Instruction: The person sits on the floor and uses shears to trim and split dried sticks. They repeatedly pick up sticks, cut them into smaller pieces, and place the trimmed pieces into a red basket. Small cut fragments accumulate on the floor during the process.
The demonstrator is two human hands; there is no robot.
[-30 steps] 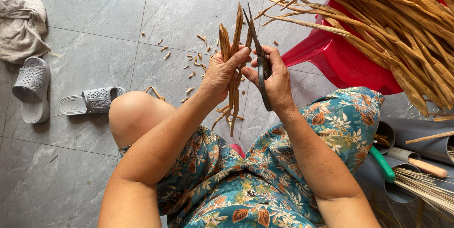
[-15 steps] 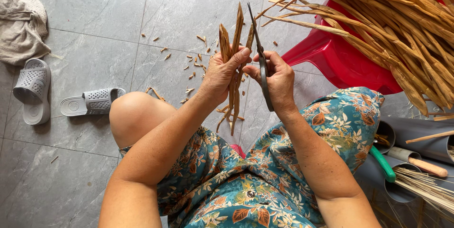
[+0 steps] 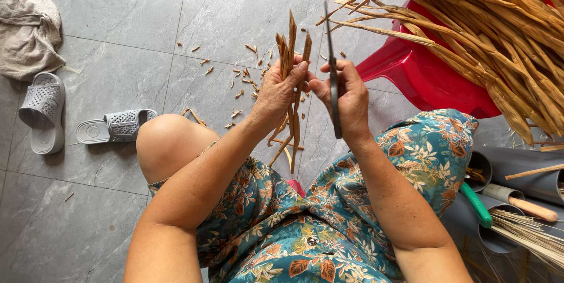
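Above the bare knee, the left hand [image 3: 281, 92] is clamping a small bundle of dry tan reed strips [image 3: 291, 77], fingers closed round them, tips pointing to twelve o'clock. The right hand [image 3: 346, 98] is gripping a dark slim-bladed knife [image 3: 332, 77] tightly; since a second ago the blade is standing more upright, edge-on beside the strips (barely apart). Cut brown chips [image 3: 241, 77] are lying at eleven o'clock on the grey tiled floor [image 3: 117, 13].

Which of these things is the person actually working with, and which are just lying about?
In use: left hand gripping dried strips; right hand holding a knife; big pile of dried stalks; trimmings on the floor.

Lying about: grey slippers, cloth, red stool.
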